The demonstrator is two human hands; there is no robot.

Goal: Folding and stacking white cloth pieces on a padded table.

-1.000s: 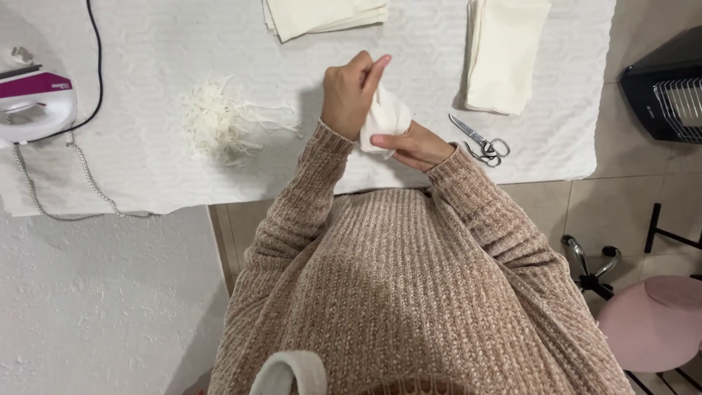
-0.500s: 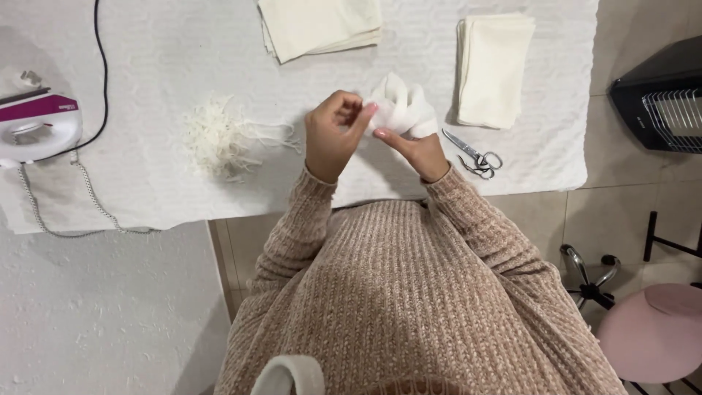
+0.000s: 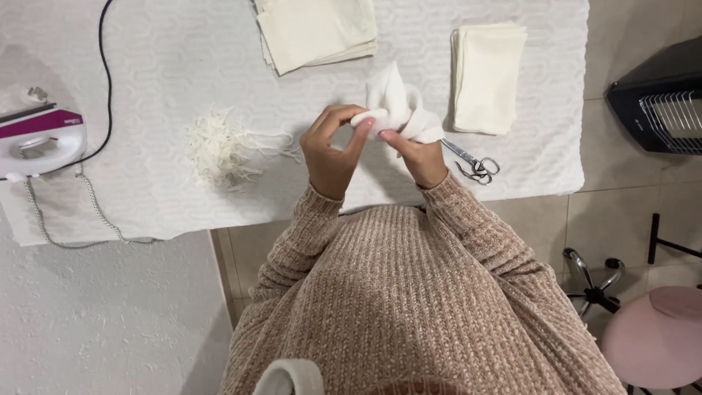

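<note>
White cloth (image 3: 398, 110) | both hands' grip (apparently pinching) | scissors (image 3: 474, 162) beside

Both hands, the left hand (image 3: 330, 155) and the right hand (image 3: 418, 155), pinch a crumpled white cloth piece (image 3: 395, 108) above the white textured table cover's (image 3: 161, 66) near edge. Steel scissors (image 3: 473, 162) lie just beside (right of the wrist), under a folded cream fabric stack (image 3: 488, 74).

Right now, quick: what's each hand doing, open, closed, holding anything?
Left hand: closed, fingertips pinching the white cloth piece.
Right hand: closed on the same white cloth piece, gripping it from below, above the table.
</note>
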